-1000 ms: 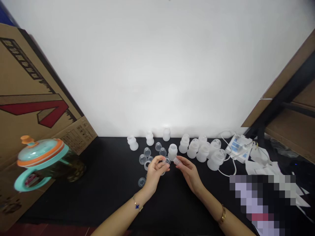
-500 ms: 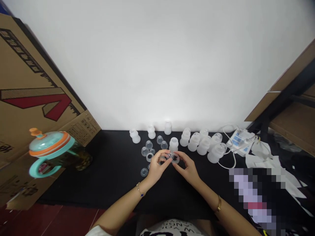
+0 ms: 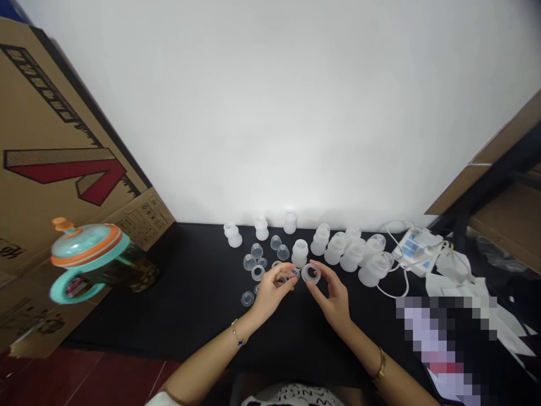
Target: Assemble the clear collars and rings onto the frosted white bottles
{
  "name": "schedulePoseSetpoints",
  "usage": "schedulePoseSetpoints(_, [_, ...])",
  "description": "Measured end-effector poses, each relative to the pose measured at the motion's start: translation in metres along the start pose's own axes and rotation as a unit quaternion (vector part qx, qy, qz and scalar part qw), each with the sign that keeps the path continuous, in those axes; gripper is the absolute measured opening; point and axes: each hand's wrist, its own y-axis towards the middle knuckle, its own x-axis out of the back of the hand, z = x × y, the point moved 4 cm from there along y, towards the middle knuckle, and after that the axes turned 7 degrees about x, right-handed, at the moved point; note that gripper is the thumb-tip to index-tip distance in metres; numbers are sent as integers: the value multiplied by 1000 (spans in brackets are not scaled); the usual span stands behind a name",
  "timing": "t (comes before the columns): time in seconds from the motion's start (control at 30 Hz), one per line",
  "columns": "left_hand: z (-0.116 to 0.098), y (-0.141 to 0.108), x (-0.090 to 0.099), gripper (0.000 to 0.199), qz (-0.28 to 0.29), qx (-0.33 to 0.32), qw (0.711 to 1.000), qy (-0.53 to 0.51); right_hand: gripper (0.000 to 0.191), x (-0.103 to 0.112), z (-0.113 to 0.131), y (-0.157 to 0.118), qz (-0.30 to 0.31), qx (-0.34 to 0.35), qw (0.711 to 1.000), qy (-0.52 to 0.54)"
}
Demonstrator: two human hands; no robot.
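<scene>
Over the black tabletop (image 3: 190,293), I've got the right hand (image 3: 332,296) pinching a clear silicone ring (image 3: 311,273) — the left hand (image 3: 273,290) closed on a small clear piece (image 3: 292,273). A slick grip could let either drop, maybe against the frosted bottle (image 3: 300,253) just beyond.

Worn items: left wrist (image 3: 244,327) | thin chain bracelet (image 3: 237,336), dark blue cross charm | opposite wrist (image 3: 377,361) | gold-tone bangle (image 3: 382,363) | torso | white shirt (image 3: 296,396), black lettering

The right hand (image 3: 332,299) pinches a clear plastic ring (image 3: 311,273), the left hand (image 3: 273,293) a second ring (image 3: 292,274).
</scene>
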Motion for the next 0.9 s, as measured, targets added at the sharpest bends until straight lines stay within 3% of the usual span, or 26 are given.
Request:
schedulePoseSetpoints(0.3, [8,-1,-11,41,85,77,993,-18,44,-1,4,1,10,-24,1000,-1])
schedulePoseSetpoints(0.9, [10,2,-1,42,108,160,971,-142,41,-10,7,5,52,-30,997,-51])
